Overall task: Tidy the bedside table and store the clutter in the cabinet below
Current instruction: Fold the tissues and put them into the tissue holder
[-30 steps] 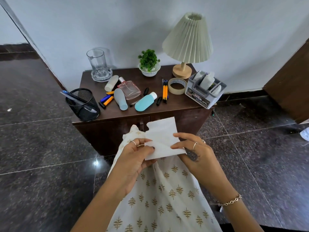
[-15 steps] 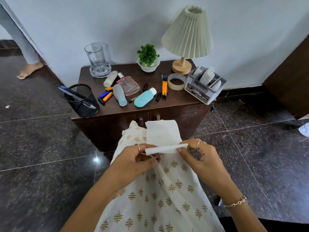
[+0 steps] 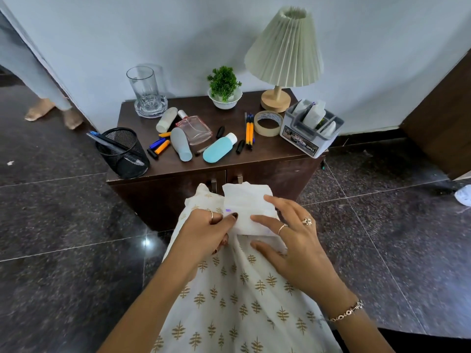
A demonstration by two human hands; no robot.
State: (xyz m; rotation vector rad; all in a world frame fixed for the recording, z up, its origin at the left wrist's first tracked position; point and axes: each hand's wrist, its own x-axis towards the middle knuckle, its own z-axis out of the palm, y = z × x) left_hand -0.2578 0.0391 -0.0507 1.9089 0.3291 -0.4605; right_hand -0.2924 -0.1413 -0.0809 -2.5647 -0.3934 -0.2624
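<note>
Right hand [image 3: 298, 240] has flattened onto the tissue [image 3: 248, 212]; left hand [image 3: 207, 231] grip pinches its edge.

left hand [image 3: 209, 230] seemingly pinching, right hand [image 3: 293, 240] flat

Home bedroom, by the look of it. Small dark wood bedside table [image 3: 267, 159] w/ cabinet doors [image 3: 178, 192] below, set against a plain pale wall [image 3: 178, 34]. Far right on top: pleated-shade lamp [image 3: 284, 49]; beside it a little potted plant [image 3: 224, 87] and a drinking glass [image 3: 144, 90] far left. Perfume bottle [image 3: 195, 127], toiletry bottles, pens scattered mid-table. Polished dark stone tile floor [image 3: 63, 250]; someone's bare feet [image 3: 40, 112] far left.
</note>
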